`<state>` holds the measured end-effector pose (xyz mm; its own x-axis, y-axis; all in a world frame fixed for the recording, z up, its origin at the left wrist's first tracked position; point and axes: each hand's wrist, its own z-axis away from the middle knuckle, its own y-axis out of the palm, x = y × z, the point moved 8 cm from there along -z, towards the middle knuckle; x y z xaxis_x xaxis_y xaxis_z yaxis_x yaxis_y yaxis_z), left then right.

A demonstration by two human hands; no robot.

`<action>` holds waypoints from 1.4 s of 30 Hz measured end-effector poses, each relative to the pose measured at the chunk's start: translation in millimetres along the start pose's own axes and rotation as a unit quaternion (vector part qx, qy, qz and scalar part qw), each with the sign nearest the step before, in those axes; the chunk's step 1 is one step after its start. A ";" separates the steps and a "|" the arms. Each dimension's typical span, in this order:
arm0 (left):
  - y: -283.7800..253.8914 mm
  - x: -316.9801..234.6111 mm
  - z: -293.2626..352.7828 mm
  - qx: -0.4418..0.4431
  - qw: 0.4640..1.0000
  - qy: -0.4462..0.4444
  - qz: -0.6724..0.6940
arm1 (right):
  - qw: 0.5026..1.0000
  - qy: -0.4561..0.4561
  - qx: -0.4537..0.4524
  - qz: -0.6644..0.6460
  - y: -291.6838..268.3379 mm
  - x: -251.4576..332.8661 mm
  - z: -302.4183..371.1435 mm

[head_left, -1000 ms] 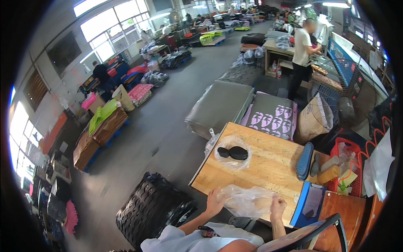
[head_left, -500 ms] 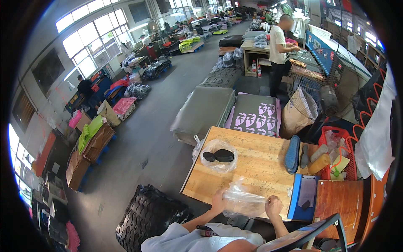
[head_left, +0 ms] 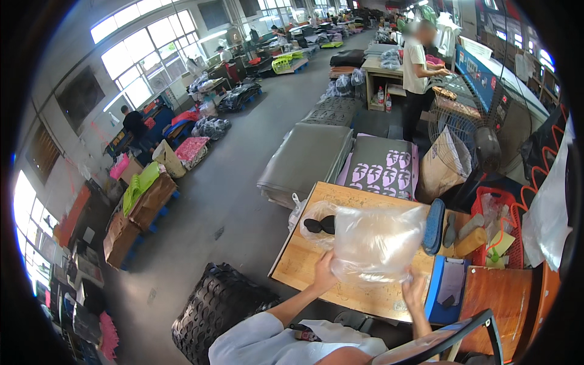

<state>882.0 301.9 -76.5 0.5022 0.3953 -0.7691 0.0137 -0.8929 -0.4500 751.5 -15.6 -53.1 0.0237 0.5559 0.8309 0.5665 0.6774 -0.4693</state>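
Note:
Over the wooden table [head_left: 298, 266] a clear plastic bag [head_left: 378, 243] is spread wide and puffed out between my hands. My left hand [head_left: 324, 271] is closed on its lower left corner. At the lower right corner my right hand [head_left: 413, 288] grips the bag's edge. Behind the bag's left side lies another clear bag [head_left: 309, 214] with black rounded pieces [head_left: 320, 225] on it, partly covered from view. Whatever lies on the table beneath the held bag is hidden.
Right on the table are a blue brush-like block [head_left: 433, 226], a yellow block [head_left: 470, 243], a red basket [head_left: 517, 252] and a blue clipboard [head_left: 435, 299]. A caged fan [head_left: 486, 149] stands behind. Grey sheet stacks [head_left: 307, 159] lie beyond the table. A person [head_left: 417, 76] works at the far right.
The plastic bag was bunched low between my hands; now it is opened out, raised and billowing farther over the table, partly covering the black pieces. The whole view has shifted slightly.

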 end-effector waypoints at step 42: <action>84.4 115.6 72.6 0.255 0.675 -0.441 0.534 | 0.618 0.293 0.097 -0.723 4.9 -1.1 76.1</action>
<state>878.5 287.8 -236.4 -0.7224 -0.2400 -0.6485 -0.3614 -0.6685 0.6500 691.6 23.8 -79.0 -0.0657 -0.9297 0.3624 0.2356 0.3385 0.9110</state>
